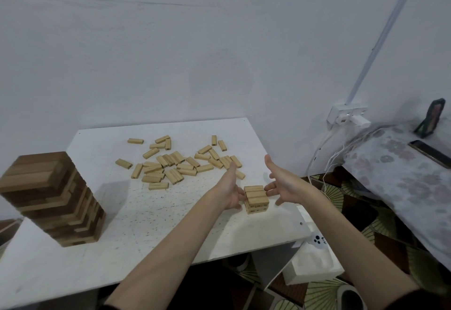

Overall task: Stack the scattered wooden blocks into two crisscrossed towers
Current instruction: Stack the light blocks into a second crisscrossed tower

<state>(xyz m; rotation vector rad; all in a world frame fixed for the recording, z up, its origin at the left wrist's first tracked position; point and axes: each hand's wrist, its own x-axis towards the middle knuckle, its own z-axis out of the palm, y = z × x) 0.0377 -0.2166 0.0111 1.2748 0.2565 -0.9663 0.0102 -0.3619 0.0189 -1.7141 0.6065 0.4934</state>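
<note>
Fingers [271,186] of both hands flank short tower [256,198].

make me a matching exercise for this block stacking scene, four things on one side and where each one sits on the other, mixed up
Things
1. tall tower
2. short tower
3. loose blocks
4. left hand

Places
A. scattered across the far middle of the table
B. at the table's left edge
C. between the two hands, near the table's right edge
D. against the left side of the short tower, fingers straight

Pairs: 1-B, 2-C, 3-A, 4-D
</note>
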